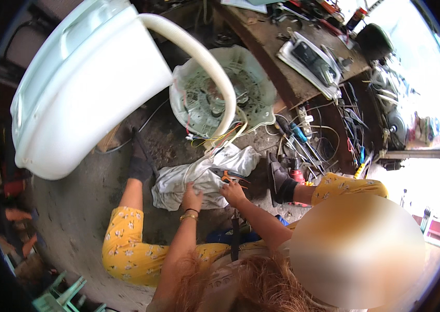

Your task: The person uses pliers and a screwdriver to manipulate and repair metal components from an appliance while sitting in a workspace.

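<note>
A crumpled white cloth [170,185] lies on the floor between my legs. Over it, my left hand [192,197] is closed with the fingers curled down; what they pinch is too small to make out. My right hand [234,194] is closed around a pair of pliers [226,177] with orange and dark handles, its jaws lying above the cloth. Thin coloured wires [219,138] run from a round white plastic tub base [179,99] down toward the cloth. A ribbed white hose [202,48] arches over that base.
A large white appliance housing [90,99] leans at the upper left. A wooden workbench [287,67] with tools and a tray [311,65] stands at the far right. Screwdrivers and other hand tools [299,134] lie beside my right shoe [279,179]. A green stool [61,294] is at the lower left.
</note>
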Available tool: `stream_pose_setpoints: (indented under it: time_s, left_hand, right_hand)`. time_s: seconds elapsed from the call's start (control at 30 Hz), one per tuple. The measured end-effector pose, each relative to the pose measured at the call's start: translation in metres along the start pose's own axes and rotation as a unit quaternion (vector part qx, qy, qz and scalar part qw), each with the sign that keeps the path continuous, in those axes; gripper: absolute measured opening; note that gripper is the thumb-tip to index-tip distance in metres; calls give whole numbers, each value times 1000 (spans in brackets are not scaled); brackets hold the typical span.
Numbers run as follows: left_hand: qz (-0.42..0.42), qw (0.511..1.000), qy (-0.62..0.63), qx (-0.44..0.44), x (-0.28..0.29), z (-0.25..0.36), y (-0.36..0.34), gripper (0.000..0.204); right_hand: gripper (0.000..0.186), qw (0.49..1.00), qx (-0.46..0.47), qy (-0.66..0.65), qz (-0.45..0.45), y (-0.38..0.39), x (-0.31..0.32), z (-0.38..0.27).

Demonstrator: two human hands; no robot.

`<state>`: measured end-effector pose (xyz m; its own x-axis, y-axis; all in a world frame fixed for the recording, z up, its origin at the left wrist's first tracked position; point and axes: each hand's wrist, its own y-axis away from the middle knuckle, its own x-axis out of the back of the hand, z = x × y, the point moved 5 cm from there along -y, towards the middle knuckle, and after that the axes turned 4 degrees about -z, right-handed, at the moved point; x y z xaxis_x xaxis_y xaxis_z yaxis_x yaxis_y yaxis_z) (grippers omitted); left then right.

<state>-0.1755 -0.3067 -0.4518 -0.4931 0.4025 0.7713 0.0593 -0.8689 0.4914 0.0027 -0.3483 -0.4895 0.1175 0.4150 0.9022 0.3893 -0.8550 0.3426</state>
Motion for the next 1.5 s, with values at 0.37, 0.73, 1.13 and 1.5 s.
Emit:
stream_pose_setpoints:
  time_s: [0.37, 0.73, 1.13, 1.5]
  left_hand:
    - [-309, 884, -347, -58, 21, 3, -26, 45]
    - [-259, 919, -250, -159, 188, 51, 8, 43]
    - [-310, 930, 157, -119, 177, 101, 37, 19]
    - [-258, 904, 326, -100, 192, 110, 56, 17]
  right_hand:
    - [14, 991, 12, 109, -78, 58, 11, 34]
    - [22, 949, 84, -62, -297, 49, 52, 47]
    - [18, 917, -237, -185, 264, 282, 457, 256]
    - [22, 816, -492, -304, 1, 403, 125, 348]
